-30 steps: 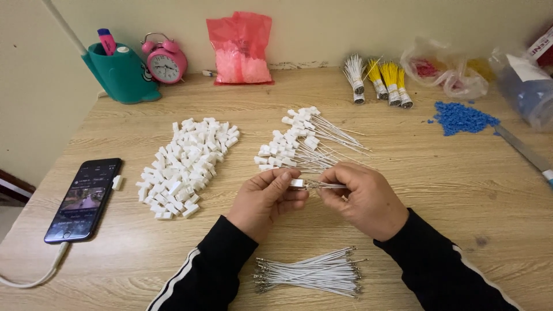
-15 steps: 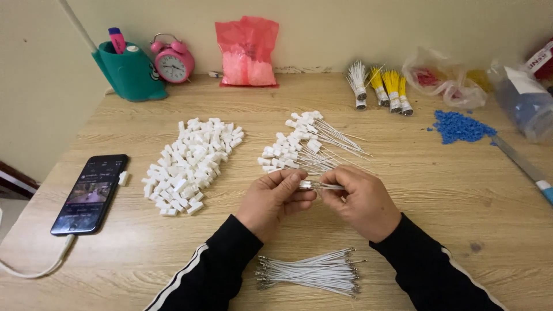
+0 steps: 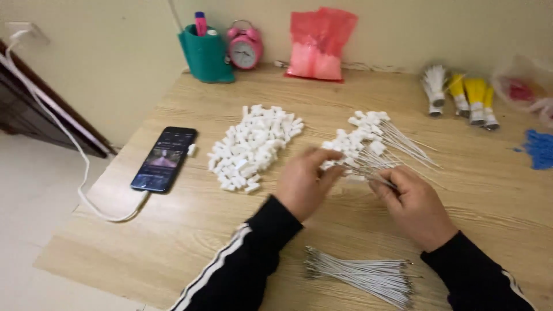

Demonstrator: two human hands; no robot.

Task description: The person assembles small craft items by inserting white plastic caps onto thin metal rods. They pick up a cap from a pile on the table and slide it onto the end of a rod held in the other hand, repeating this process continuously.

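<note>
My left hand (image 3: 304, 183) hovers over the wooden table (image 3: 196, 219) with fingers loosely spread, its fingertips at the near edge of a heap of wires fitted with white caps (image 3: 374, 141). My right hand (image 3: 416, 206) pinches the end of one thin capped wire (image 3: 363, 173) that points left toward that heap. A pile of loose small white plastic caps (image 3: 250, 147) lies left of my left hand. A bundle of bare thin metal wires (image 3: 363, 273) lies near the front edge between my black sleeves.
A smartphone (image 3: 164, 158) on a white cable lies at the left. At the back stand a teal pen holder (image 3: 206, 55), a pink alarm clock (image 3: 245, 49) and a pink plastic bag (image 3: 319, 43). White and yellow tassel bundles (image 3: 461, 95) and blue pieces (image 3: 540, 148) sit right.
My hands have parted: the left let go and reached forward to the capped-wire heap, while the right carried the wire toward it. The camera view shifted to the left.
</note>
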